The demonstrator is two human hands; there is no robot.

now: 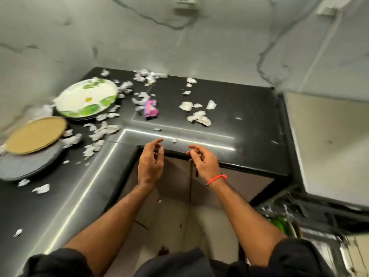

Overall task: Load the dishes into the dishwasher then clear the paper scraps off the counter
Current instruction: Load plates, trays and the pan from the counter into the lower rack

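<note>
Pink wrapper [151,108] amid paper scraps [197,116] — 3 plates [85,98] left

The L-shaped black stone surface [229,108] is polished and glossy, its edge catching streaks of light. Crumpled white paper scraps [198,116] lie matt at twelve o'clock. At ten o'clock, a glossy white round plate with green leaf print [87,97]; beside it a matt tan round plate [36,134].

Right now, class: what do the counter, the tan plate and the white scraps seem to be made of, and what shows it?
Counter: probably polished dark stone; it is black and glossy, with light streaks reflecting along its edge.
Tan plate: matte, no glare; maybe wood, fibre or plastic, too blurred to tell.
Scraps: paper, white, crumpled and torn.
</note>
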